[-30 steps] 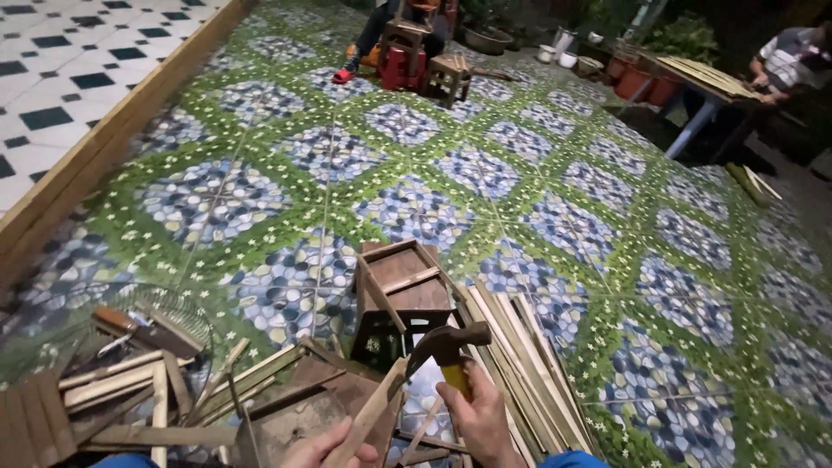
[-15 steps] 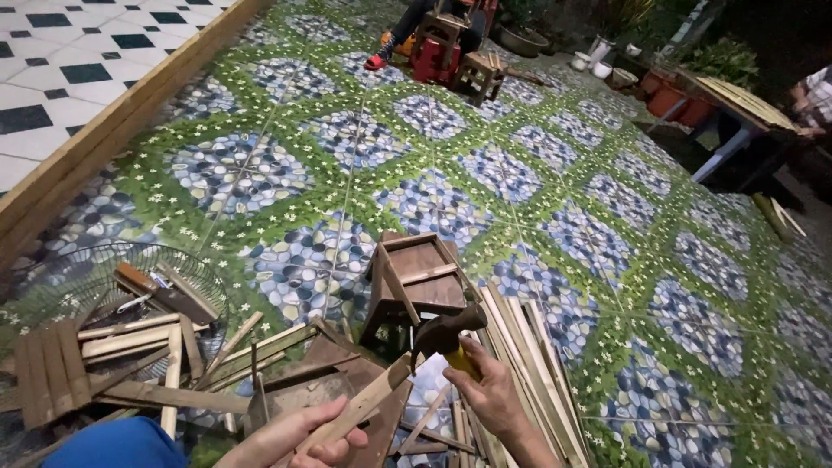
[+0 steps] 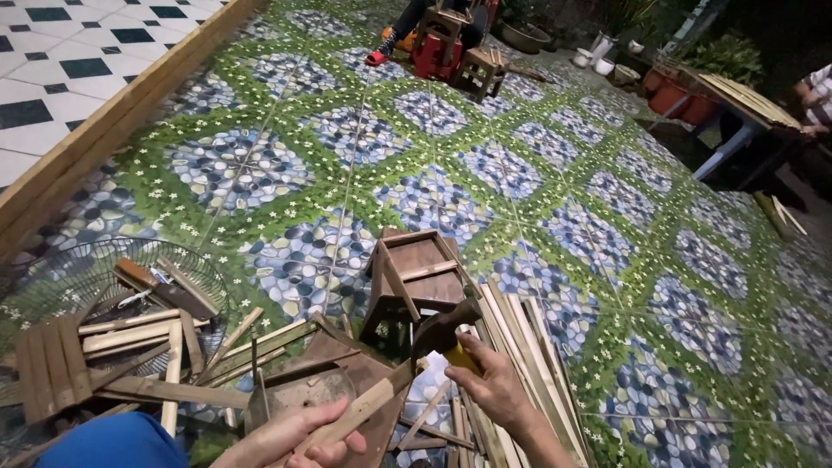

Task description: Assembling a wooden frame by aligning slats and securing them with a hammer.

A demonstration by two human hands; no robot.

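My right hand (image 3: 496, 386) grips the yellow handle of a hammer (image 3: 448, 326), whose dark head hangs just above the upper end of a wooden slat (image 3: 362, 409). My left hand (image 3: 295, 437) holds that slat at its lower end, tilted up to the right. Just beyond the hammer lies a small brown wooden stool (image 3: 418, 276) on its side. A bundle of long thin slats (image 3: 520, 347) lies to the right of my right hand.
Loose slats and a small slatted panel (image 3: 48, 368) lie at the left on a round wire fan guard (image 3: 87, 269). A wooden beam (image 3: 113, 126) edges the patterned floor. Another person sits among stools (image 3: 446, 39) far back. A table (image 3: 745, 100) stands at right.
The view has dropped and shifted right, so the pile of slats at the left shows more fully. Both hands keep their grip; the hammer head stays near the slat's end.
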